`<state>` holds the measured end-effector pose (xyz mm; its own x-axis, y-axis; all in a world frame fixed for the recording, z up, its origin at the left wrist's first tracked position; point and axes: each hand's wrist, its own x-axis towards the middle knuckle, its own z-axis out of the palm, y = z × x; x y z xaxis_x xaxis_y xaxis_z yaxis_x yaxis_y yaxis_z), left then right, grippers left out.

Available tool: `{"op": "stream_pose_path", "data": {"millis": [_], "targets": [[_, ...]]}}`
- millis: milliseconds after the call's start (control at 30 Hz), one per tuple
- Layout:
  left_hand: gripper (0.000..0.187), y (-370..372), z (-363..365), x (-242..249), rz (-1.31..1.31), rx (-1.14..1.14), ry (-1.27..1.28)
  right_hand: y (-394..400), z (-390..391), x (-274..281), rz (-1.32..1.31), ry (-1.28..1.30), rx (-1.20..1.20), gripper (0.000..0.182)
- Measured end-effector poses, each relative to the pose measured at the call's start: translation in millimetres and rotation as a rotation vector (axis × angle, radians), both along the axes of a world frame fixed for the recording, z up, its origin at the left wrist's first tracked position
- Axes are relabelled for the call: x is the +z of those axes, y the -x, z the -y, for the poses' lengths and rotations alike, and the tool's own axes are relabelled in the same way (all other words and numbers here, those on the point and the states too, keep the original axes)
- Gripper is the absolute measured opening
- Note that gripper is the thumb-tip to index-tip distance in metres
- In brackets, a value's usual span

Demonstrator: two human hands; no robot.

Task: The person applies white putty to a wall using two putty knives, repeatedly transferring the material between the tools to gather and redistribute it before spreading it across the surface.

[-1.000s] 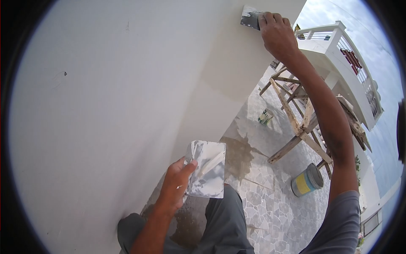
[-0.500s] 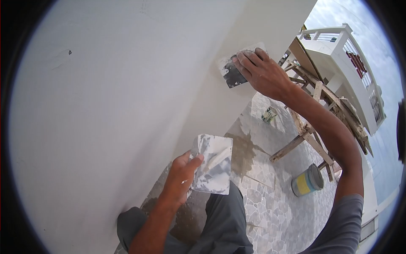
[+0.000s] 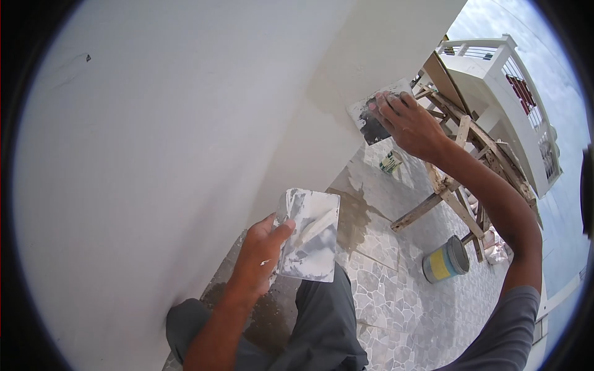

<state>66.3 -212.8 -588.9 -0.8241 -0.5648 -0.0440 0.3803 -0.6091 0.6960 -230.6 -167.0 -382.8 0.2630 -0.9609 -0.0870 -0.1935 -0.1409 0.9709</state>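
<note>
My left hand [image 3: 263, 250] is closed round the edge of a flat rectangular plate [image 3: 317, 263], its thumb on top. White paste lies smeared over the plate, with a thicker ridge near its right side. Higher up, my right hand [image 3: 408, 120] grips a second flat blade [image 3: 373, 131], dark in the middle with whitish smears. That blade is at the right edge of the pale wall [image 3: 185, 123]; whether it touches the wall I cannot tell. A damp-looking, darker band runs down the wall beside it.
A wooden trestle [image 3: 421, 210] stands at the right, with a paint bucket [image 3: 440, 264] below it and a small can [image 3: 390, 162] near the wall. Stone-patterned floor [image 3: 377, 290] has a wet patch. Behind is a white balcony [image 3: 495, 68].
My right hand has moved right and slightly down with its blade, towards the wall's edge. My left hand and its plate have shifted slightly up and left.
</note>
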Motion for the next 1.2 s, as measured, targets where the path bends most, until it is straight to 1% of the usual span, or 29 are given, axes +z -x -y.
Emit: {"op": "stream_pose_path", "data": {"millis": [33,133,167,200,267,367,467,600,633,733,767,867,933,967,1067,1167,1200], "targets": [[0.039,1,0,-1,-0.018,-0.003,-0.009,-4,-7,-3,0.017,-0.024,-0.051,0.051],[0.039,1,1,-2,-0.019,-0.005,-0.008,-25,-9,9,0.029,0.215,-0.033,0.051],[0.039,2,2,-2,-0.008,-0.009,-0.003,-33,-3,22,0.059,0.326,0.027,0.052],[0.039,3,2,-3,-0.002,-0.009,-0.003,-31,6,33,0.008,0.416,0.122,0.046],[0.039,4,3,-4,0.008,-0.006,-0.002,-29,24,46,0.011,0.563,0.100,0.047],[0.039,2,4,-3,0.010,-0.020,0.006,-22,42,43,0.031,0.618,0.075,0.048],[0.040,3,3,-3,0.019,-0.016,0.001,-24,51,13,0.005,0.499,0.085,0.046],[0.041,1,2,-1,-0.013,-0.004,0.011,-21,39,-48,0.104,0.240,0.112,0.043],[0.041,1,1,-1,-0.029,-0.003,0.012,-23,32,-53,0.067,0.157,0.112,0.041],[0.041,2,1,-6,-0.045,-0.003,0.009,-38,18,-52,0.164,-0.001,0.028,0.038],[0.041,3,2,-8,-0.044,-0.004,0.006,-44,17,-43,0.185,0.020,0.031,0.046],[0.040,1,1,-2,-0.032,-0.002,0.012,-47,32,3,0.103,0.360,0.093,0.047],[0.040,1,1,-2,-0.046,-0.009,0.005,-34,48,24,0.078,0.507,0.171,0.044],[0.040,0,1,-1,-0.054,-0.012,0.002,-28,55,29,0.064,0.535,0.129,0.045],[0.039,2,1,-2,-0.046,-0.014,-0.014,-21,68,22,-0.003,0.561,0.155,0.047],[0.039,3,2,-2,-0.022,-0.020,-0.009,-26,69,-3,0.045,0.438,0.137,0.049],[0.039,3,2,-2,-0.025,-0.023,-0.007,-24,65,-18,0.022,0.353,0.122,0.049]]}}
